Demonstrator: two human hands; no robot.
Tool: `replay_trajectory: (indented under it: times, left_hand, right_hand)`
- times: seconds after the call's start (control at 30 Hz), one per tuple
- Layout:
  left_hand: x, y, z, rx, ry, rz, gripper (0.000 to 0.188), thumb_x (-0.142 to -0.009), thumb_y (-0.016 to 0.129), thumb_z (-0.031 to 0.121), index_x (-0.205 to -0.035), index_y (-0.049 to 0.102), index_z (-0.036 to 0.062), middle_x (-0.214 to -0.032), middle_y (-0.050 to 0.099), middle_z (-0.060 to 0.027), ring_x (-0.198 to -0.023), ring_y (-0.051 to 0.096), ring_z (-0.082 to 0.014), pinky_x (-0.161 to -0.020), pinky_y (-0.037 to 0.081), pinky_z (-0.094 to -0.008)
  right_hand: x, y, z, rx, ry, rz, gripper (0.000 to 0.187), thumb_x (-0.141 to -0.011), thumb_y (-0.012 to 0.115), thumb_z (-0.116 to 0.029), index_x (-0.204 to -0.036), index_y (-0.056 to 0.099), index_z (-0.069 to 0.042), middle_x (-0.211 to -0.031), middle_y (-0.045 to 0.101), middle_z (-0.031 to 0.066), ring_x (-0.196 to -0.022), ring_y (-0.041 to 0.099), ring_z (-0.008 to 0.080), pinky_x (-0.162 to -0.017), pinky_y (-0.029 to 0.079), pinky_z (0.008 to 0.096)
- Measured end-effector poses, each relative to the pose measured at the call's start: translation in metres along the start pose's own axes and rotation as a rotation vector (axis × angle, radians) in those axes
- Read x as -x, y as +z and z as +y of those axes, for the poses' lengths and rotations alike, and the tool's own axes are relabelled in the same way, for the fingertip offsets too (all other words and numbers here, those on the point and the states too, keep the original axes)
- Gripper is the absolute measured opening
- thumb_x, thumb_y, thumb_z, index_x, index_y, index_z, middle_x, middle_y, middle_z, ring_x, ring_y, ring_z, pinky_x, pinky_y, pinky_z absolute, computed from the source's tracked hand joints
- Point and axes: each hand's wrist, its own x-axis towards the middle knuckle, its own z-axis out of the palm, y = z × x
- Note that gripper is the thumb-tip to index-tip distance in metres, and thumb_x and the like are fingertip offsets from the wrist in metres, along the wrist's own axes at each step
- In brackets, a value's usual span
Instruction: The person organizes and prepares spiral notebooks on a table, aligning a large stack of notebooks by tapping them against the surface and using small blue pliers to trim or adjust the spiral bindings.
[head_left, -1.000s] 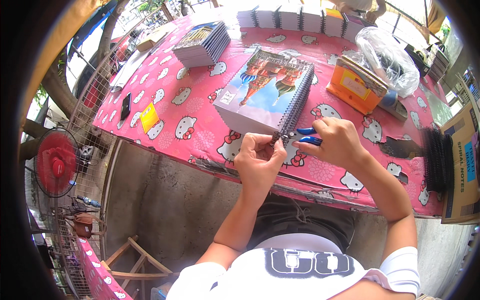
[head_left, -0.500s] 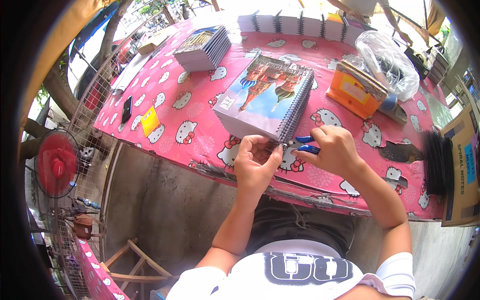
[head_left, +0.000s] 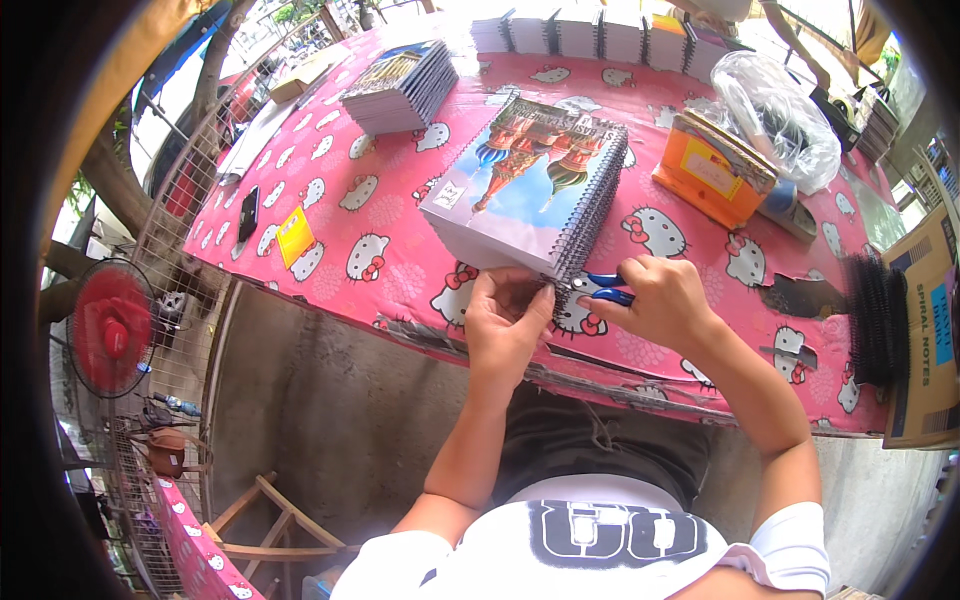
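A stack of spiral notebooks [head_left: 545, 185] lies in front of me, its top cover showing colourful domed towers and its black coils along the right side. My left hand [head_left: 507, 318] pinches the near corner at the coil's end, fingers curled and partly hidden. Blue-handled pliers [head_left: 612, 296] are gripped in my right hand [head_left: 662, 298], with their metal jaws against the near end of the coil. Exactly what the jaws bite is too small to make out.
Another notebook stack [head_left: 400, 90] stands far left, with a row of notebooks [head_left: 575, 35] at the back. An orange box [head_left: 708, 170] and a clear plastic bag [head_left: 775, 120] sit right. Black coils [head_left: 870, 320] stand by a carton [head_left: 920, 340]. A phone [head_left: 249, 213] and yellow packet [head_left: 295, 238] lie left.
The pliers and my right hand have shifted slightly left, bringing the jaws closer to the coil's end. My left hand stays at the notebook corner. The whole view has shifted a little.
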Motion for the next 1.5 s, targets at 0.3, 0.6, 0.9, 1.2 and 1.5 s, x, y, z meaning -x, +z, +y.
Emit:
replay_trajectory:
  times: [0.3, 0.6, 0.9, 1.2, 1.5]
  left_hand:
    - [0.003, 0.004, -0.002, -0.043, -0.047, -0.008, 0.036, -0.080, 0.070, 0.001, -0.107, 0.046, -0.0018, -0.085, 0.061, -0.0103, -0.062, 0.056, -0.0082, -0.043, 0.043, -0.0191]
    - [0.003, -0.006, -0.013, 0.120, -0.104, -0.002, 0.038, -0.080, 0.070, 0.001, -0.108, 0.044, -0.0014, -0.082, 0.059, -0.0097, -0.056, 0.052, -0.0072, -0.041, 0.042, -0.0191]
    - [0.001, -0.010, -0.022, 0.096, -0.105, -0.018, 0.035, -0.081, 0.069, 0.003, -0.106, 0.045, -0.0009, -0.084, 0.058, -0.0093, -0.055, 0.050, -0.0063, -0.041, 0.040, -0.0186]
    - [-0.003, -0.012, -0.040, -0.115, 0.017, -0.012, 0.040, -0.078, 0.073, 0.005, -0.107, 0.045, -0.0011, -0.089, 0.059, -0.0084, -0.069, 0.055, -0.0077, -0.048, 0.043, -0.0188]
    - [-0.002, -0.021, -0.049, -0.259, 0.041, -0.047, 0.043, -0.075, 0.076, 0.012, -0.105, 0.047, -0.0006, -0.090, 0.061, -0.0089, -0.080, 0.059, -0.0148, -0.074, 0.048, -0.0276]
  right_hand:
    - [-0.008, 0.012, 0.018, 0.174, -0.343, 0.496, 0.050, -0.072, 0.070, -0.052, -0.069, 0.058, -0.003, -0.066, 0.060, 0.0118, -0.061, 0.062, 0.0271, -0.056, 0.050, 0.0380]
    - [0.007, 0.014, 0.021, 0.153, -0.325, 0.484, 0.048, -0.071, 0.072, -0.049, -0.069, 0.059, -0.003, -0.063, 0.058, 0.0106, -0.057, 0.061, 0.0272, -0.053, 0.049, 0.0369]
    - [0.009, 0.022, 0.015, 0.041, -0.113, 0.158, 0.047, -0.070, 0.073, -0.048, -0.074, 0.060, -0.002, -0.070, 0.060, 0.0118, -0.064, 0.060, 0.0290, -0.060, 0.049, 0.0377]
    - [0.002, 0.028, 0.014, 0.090, -0.210, 0.244, 0.050, -0.070, 0.071, -0.051, -0.071, 0.059, -0.003, -0.069, 0.060, 0.0108, -0.064, 0.061, 0.0266, -0.058, 0.049, 0.0369]
    - [-0.002, 0.024, 0.023, 0.259, -0.419, 0.527, 0.048, -0.069, 0.073, -0.048, -0.070, 0.059, -0.002, -0.067, 0.059, 0.0100, -0.060, 0.059, 0.0277, -0.057, 0.048, 0.0358]
